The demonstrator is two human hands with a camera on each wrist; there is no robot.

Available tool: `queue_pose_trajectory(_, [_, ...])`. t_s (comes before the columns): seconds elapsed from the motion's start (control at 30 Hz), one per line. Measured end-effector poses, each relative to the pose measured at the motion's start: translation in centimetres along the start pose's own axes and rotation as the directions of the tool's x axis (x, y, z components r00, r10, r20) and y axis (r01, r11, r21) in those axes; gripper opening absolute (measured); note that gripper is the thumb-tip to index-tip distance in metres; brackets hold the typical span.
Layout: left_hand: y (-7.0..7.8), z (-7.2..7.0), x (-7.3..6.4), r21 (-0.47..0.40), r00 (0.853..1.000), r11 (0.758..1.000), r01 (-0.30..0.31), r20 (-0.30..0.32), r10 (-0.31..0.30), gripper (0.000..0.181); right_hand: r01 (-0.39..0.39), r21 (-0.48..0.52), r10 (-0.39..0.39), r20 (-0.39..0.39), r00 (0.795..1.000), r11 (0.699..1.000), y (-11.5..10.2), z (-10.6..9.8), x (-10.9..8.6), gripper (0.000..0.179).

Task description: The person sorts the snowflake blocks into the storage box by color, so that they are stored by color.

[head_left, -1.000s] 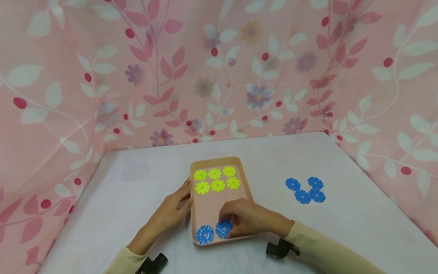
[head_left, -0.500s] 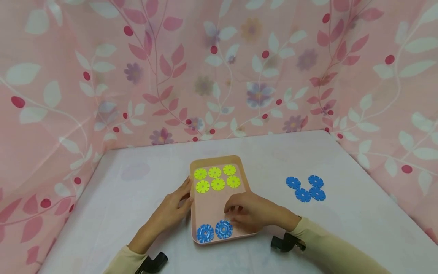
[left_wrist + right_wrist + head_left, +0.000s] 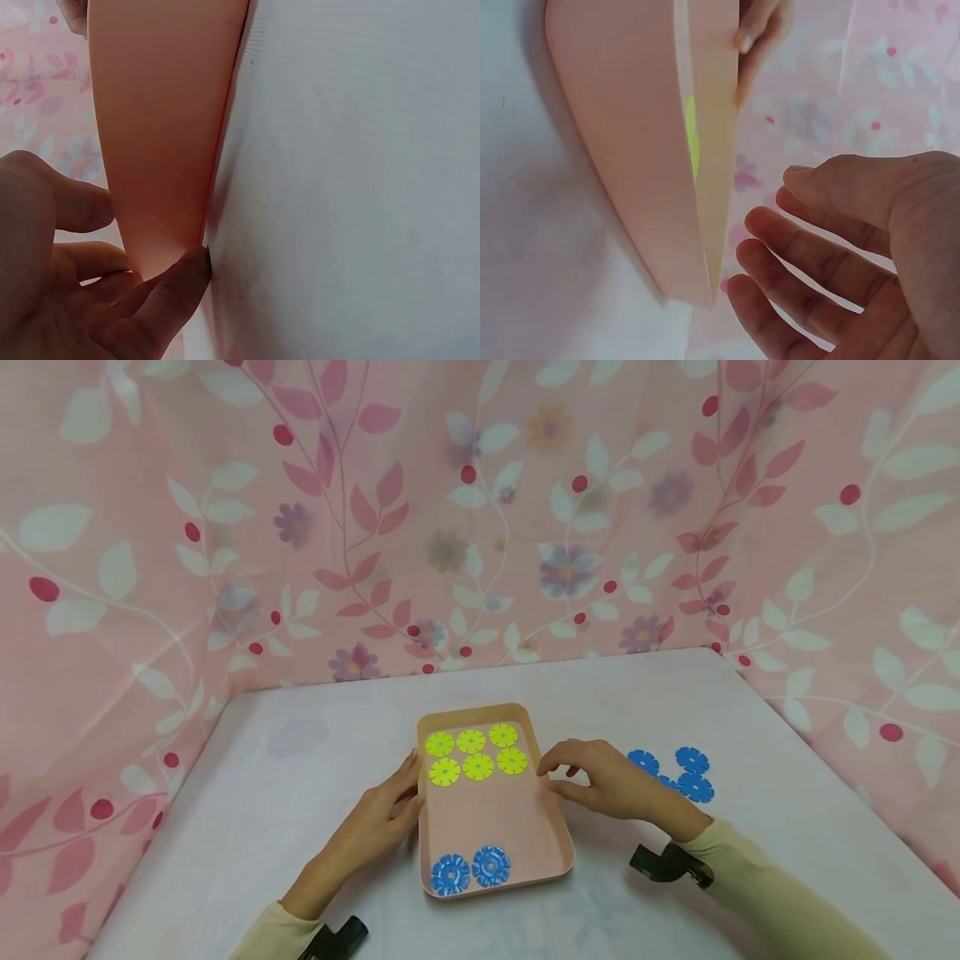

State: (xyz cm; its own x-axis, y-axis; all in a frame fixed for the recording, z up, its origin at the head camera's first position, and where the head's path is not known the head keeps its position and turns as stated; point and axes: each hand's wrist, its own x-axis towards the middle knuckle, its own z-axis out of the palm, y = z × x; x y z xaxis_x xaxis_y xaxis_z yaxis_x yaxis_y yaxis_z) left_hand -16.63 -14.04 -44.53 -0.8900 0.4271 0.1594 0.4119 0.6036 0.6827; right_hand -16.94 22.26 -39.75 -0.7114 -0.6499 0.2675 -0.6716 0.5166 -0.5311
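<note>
My left hand (image 3: 379,814) rests against the left side of a shallow pink tray (image 3: 480,822), its fingertips and thumb touching the outer wall (image 3: 161,135). My right hand (image 3: 609,779) holds nothing and hovers just beyond the tray's right rim, fingers loosely bent and apart in the right wrist view. Two blue notched plastic discs (image 3: 491,866) lie side by side at the tray's near end. Several yellow notched discs (image 3: 477,766) sit in two rows at its far end. Right of the tray is a loose group of blue notched discs (image 3: 692,760), partly hidden behind my right hand.
The tray stands on a table with a white cloth (image 3: 300,752). A pink floral curtain (image 3: 480,527) surrounds the back and both sides. Black wrist-camera mounts (image 3: 671,864) sit at both sleeves.
My right hand has let go of the second blue disc in the tray and moved right and away, past the tray's right rim. My left hand has stayed at the tray's side.
</note>
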Motion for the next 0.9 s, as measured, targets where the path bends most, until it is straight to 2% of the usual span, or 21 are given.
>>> queue_pose_trajectory(0.17, [0.2,0.0,-0.1,-0.010,1.000,1.000,0.022,0.006,-0.022,0.063,-0.004,-0.048,0.000,-0.071,0.998,0.999,1.3,-1.5,-1.1,0.025])
queue_pose_trajectory(0.4, [0.1,0.0,0.0,-0.003,1.000,1.000,0.021,0.001,-0.021,0.064,-0.011,-0.069,-0.001,-0.164,0.986,0.998,3.1,-3.0,-2.3,0.024])
queue_pose_trajectory(0.53, [0.0,0.0,0.0,0.000,1.000,1.000,0.017,-0.007,-0.017,0.063,-0.040,-0.074,0.026,-0.175,0.984,0.996,4.1,-3.4,-2.8,0.022])
queue_pose_trajectory(0.9, [-0.2,0.0,0.0,-0.009,1.000,1.000,0.019,0.002,-0.019,0.063,-0.185,-0.089,0.170,-0.160,0.972,0.979,6.2,-4.6,-4.7,0.028])
